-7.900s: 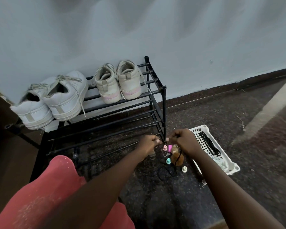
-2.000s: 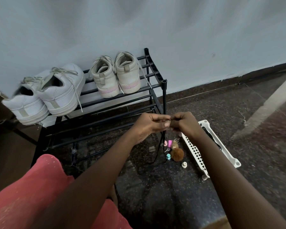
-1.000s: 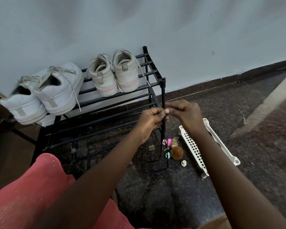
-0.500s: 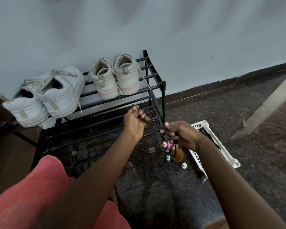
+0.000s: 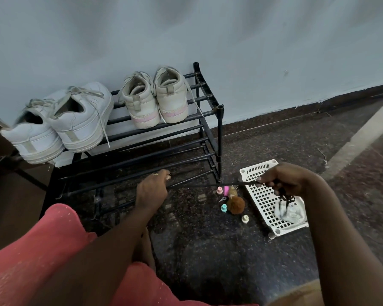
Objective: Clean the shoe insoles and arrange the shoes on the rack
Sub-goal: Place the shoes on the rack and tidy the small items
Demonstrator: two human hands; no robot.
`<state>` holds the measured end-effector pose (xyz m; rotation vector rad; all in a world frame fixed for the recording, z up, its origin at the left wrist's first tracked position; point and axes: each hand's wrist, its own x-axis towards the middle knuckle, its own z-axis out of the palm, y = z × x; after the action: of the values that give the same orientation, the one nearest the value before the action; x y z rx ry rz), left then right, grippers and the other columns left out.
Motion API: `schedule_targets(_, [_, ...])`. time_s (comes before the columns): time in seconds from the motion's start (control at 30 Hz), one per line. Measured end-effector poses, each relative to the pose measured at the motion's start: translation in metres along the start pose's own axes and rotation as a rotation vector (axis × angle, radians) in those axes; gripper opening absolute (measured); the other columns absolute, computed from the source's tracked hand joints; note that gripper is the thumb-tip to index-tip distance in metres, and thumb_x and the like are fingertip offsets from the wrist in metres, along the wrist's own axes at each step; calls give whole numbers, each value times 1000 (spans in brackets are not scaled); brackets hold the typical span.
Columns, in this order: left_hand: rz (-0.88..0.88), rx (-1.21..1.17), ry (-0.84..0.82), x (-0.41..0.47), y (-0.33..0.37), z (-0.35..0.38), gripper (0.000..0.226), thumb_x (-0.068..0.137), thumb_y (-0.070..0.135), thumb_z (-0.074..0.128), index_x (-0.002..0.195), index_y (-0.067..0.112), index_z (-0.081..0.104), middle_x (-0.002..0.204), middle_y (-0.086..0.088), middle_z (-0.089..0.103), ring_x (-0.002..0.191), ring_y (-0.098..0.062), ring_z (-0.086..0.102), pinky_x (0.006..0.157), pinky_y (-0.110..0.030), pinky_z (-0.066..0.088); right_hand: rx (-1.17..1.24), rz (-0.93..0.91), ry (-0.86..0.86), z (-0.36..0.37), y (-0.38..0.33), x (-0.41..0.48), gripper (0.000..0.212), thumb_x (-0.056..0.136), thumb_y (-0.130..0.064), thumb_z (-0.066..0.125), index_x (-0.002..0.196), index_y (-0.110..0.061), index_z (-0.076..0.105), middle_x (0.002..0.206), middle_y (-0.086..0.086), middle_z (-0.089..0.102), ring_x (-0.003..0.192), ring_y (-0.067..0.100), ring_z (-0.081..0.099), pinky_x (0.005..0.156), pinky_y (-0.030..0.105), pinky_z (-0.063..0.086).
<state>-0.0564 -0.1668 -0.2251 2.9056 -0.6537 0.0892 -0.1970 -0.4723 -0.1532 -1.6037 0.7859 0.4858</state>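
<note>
The left hand (image 5: 152, 192) and right hand (image 5: 285, 181) each pinch a black lace (image 5: 206, 185), pulled taut between them just above the floor (image 5: 208, 250). Spare lace dangles from the right hand over a white basket (image 5: 261, 202). Beyond, white shoes (image 5: 75, 122) and pink-trimmed shoes (image 5: 155, 100) sit on top of the rack (image 5: 219, 138).

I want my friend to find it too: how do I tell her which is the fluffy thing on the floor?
Start at the black shoe rack against the wall, then look at the floor by its front right leg, next to the white basket. Among the tiny pastel bottles lies a brown ball: the only furry one.
</note>
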Motion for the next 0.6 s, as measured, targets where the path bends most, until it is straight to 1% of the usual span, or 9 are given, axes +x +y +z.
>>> schedule_targets(0.1, [7, 9, 41, -7, -10, 3, 29, 91, 11, 52, 118, 13, 61, 89, -16, 66, 80, -35, 64, 61, -38, 50, -67, 37, 64, -11, 7, 2, 29, 81, -4, 63, 52, -7, 63, 42, -2, 38, 37, 11, 32, 40, 16, 24])
schedule_targets(0.13, [1, 23, 59, -8, -13, 3, 28, 89, 9, 54, 116, 11, 63, 86, -17, 66, 76, -36, 65, 58, -39, 50, -83, 50, 90, -14, 9, 2, 32, 78, -5, 66, 48, -8, 58, 42, -1, 38, 39, 13, 32, 43, 18, 24])
schedule_targets(0.17, [-22, 34, 69, -8, -17, 3, 28, 89, 8, 54, 115, 11, 63, 85, -17, 66, 76, -36, 64, 58, -39, 50, -97, 59, 128, -17, 10, 3, 31, 75, -5, 69, 48, -8, 54, 44, 2, 40, 40, 14, 33, 45, 21, 25])
schedule_targets(0.23, [-109, 45, 53, -7, -25, 1, 31, 89, 8, 51, 118, 14, 60, 92, -15, 66, 83, -35, 64, 63, -38, 50, -126, 70, 209, -22, 13, 4, 29, 72, -4, 73, 52, -7, 51, 46, 5, 42, 40, 16, 35, 45, 22, 27])
schedule_targets(0.3, [-191, 57, 24, -6, -32, 0, 33, 90, 8, 48, 121, 15, 56, 98, -14, 65, 89, -32, 63, 66, -37, 48, -116, 65, 251, -25, 15, 5, 26, 71, -2, 74, 56, -5, 52, 47, 7, 43, 39, 16, 35, 42, 20, 30])
schedule_targets(0.37, [-239, 84, 5, -7, -38, 0, 34, 90, 8, 49, 122, 15, 54, 100, -13, 65, 92, -31, 62, 66, -36, 47, -110, 66, 309, -27, 17, 6, 24, 72, -1, 73, 59, -4, 54, 48, 7, 44, 39, 16, 36, 40, 18, 31])
schedule_targets(0.43, [-265, 86, 9, -8, -44, 0, 33, 89, 7, 50, 121, 14, 54, 100, -14, 65, 92, -32, 62, 66, -37, 48, -165, 82, 414, -29, 20, 7, 25, 72, -3, 75, 60, -2, 54, 51, 9, 46, 42, 18, 38, 39, 19, 32])
schedule_targets(0.53, [-292, 69, 29, -7, -51, 4, 33, 87, 6, 52, 120, 12, 55, 97, -16, 65, 90, -34, 62, 65, -38, 47, -200, 106, 532, -29, 23, 12, 23, 71, -5, 78, 65, 3, 58, 57, 13, 53, 47, 21, 45, 44, 27, 39])
schedule_targets(0.6, [-307, 48, 20, -7, -50, 5, 33, 89, 7, 51, 122, 12, 54, 100, -16, 65, 92, -35, 61, 66, -37, 47, -277, 91, 574, -25, 21, 16, 15, 77, -8, 74, 81, 5, 67, 68, 16, 64, 55, 25, 56, 57, 33, 50])
